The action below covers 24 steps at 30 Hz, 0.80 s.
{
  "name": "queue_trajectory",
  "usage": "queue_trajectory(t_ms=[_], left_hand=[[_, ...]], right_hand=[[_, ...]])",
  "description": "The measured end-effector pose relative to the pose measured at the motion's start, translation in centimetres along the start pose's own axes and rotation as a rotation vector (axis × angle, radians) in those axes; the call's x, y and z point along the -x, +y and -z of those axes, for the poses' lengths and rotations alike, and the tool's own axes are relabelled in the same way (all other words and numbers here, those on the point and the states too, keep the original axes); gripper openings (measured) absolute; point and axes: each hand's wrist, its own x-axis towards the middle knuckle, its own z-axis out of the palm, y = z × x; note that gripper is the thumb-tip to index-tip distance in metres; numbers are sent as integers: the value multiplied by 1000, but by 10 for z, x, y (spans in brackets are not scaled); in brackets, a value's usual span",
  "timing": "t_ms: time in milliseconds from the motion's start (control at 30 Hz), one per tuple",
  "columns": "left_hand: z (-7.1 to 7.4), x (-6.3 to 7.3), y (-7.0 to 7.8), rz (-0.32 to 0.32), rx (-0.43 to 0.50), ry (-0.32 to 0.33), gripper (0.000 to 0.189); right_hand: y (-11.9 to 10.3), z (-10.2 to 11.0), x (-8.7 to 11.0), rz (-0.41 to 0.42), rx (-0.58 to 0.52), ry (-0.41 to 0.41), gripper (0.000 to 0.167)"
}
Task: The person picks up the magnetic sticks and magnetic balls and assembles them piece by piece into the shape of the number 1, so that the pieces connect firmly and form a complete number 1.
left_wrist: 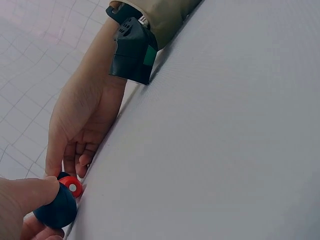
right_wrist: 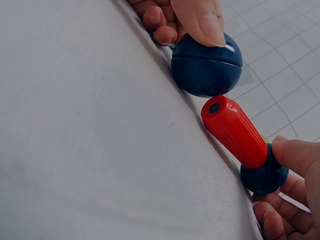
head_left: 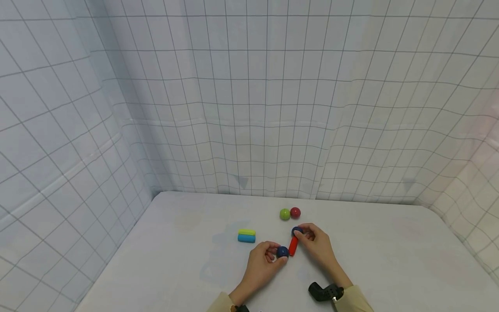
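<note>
My left hand (head_left: 262, 263) pinches a dark blue ball (head_left: 282, 251) between thumb and fingers, low over the white table. A groove runs round this ball in the right wrist view. My right hand (head_left: 317, 245) pinches a second dark blue ball (right_wrist: 265, 172). Against that second ball sits one end of a ribbed red rod (right_wrist: 235, 132). The rod's other end, with a small dark round spot, points toward the left hand's ball and lies very near it; whether they touch I cannot tell. In the left wrist view a pale disc shows on the red end.
Behind the hands lie a green ball (head_left: 285, 214) and a dark red ball (head_left: 295, 212), side by side. To the left, a yellow-green rod (head_left: 247, 232) lies along a blue rod (head_left: 246, 238). A white gridded curtain (head_left: 265, 108) stands at the table's (head_left: 175, 260) back and sides.
</note>
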Motion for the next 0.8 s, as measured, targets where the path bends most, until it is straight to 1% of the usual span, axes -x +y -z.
queue_trajectory(t_ms=[133,267,500,800], left_hand=[[1,1,2,11,15,-1,30],[1,1,2,9,27,-1,30],[1,0,1,42,19,-26,29],[3,0,2,11,31,-30,29]], right_hand=[[-1,0,0,0,2,-4,29],[-1,0,0,-9,10,-6,29],[-1,0,0,-18,18,-6,28],[0,0,-1,-16,21,-5,28]])
